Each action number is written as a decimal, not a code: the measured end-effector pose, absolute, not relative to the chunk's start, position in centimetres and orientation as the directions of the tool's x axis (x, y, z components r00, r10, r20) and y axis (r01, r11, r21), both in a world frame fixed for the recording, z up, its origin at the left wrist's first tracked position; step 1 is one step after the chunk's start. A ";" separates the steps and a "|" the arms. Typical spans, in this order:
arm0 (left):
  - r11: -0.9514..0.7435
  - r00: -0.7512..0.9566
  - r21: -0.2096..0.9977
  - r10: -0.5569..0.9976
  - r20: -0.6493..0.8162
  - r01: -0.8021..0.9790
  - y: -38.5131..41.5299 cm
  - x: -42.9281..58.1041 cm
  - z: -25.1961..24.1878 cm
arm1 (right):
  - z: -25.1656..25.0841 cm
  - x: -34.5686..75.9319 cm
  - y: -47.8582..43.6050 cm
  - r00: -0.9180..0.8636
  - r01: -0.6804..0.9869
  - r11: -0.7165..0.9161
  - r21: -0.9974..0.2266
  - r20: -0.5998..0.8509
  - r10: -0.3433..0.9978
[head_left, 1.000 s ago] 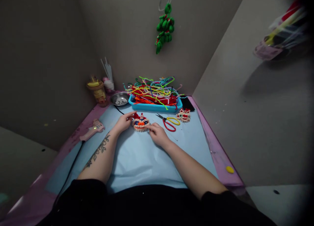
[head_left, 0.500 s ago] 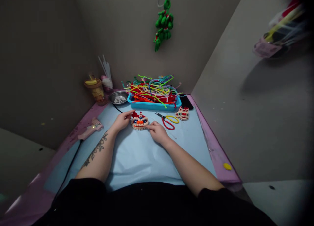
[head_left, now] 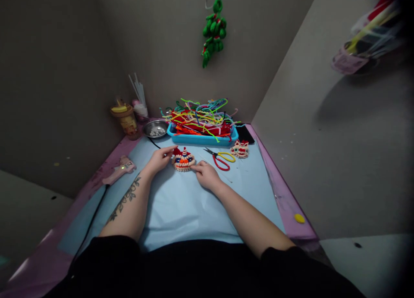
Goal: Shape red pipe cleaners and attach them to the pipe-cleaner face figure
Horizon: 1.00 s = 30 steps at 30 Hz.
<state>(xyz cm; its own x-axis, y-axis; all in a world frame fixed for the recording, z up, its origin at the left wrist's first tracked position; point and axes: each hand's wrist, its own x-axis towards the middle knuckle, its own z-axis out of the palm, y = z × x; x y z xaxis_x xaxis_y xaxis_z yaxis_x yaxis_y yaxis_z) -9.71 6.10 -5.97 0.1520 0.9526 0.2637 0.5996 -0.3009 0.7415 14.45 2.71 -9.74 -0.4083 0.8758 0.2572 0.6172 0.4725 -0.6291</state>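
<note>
A small pipe-cleaner figure [head_left: 183,160], cream, red, orange and blue, lies on the light blue sheet [head_left: 181,207]. My left hand [head_left: 158,159] rests at its left side, fingertips pinched on its red upper-left part. My right hand [head_left: 205,174] sits at its right edge, fingers curled and touching the figure's lower right. Both forearms stretch across the sheet towards it.
Red and yellow scissors [head_left: 221,158] and a second small pipe-cleaner figure [head_left: 240,149] lie to the right. Behind are a blue tray [head_left: 200,139] heaped with coloured pipe cleaners, a metal bowl [head_left: 155,128], a cup [head_left: 124,119]. A pink glue gun [head_left: 118,170] lies left. A green ornament [head_left: 211,29] hangs on the wall.
Both hands stay on the figure with hardly any movement. The view has shifted slightly, so everything sits a little lower-left than before.
</note>
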 end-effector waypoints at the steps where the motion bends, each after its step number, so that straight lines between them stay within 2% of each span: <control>1: -0.303 0.152 0.739 0.952 0.267 0.602 6.1 -9.7 -6.0 | -9.7 14.4 2.7 -0.408 0.618 0.469 -0.631 0.253 0.877; 12: -0.302 0.152 0.740 0.952 0.266 0.600 6.2 -9.8 -6.0 | -9.5 14.5 2.7 -0.391 0.608 0.445 -0.658 0.240 0.889; 19: -0.323 0.160 0.727 0.945 0.287 0.606 6.2 -10.0 -6.2 | -9.1 15.2 3.0 -0.258 0.524 0.392 -0.756 0.297 0.919; 30: -0.384 0.112 0.703 0.909 0.401 0.599 5.9 -9.3 -5.6 | -9.6 15.1 3.1 -0.258 0.542 0.368 -0.755 0.267 0.929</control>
<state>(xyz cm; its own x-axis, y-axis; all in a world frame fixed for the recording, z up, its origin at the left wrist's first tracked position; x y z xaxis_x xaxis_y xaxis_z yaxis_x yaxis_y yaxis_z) -9.28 5.89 -5.62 0.1121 0.9092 0.4010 0.5991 -0.3838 0.7026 15.06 3.08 -9.58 -0.2581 0.9285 0.2669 0.5422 0.3678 -0.7555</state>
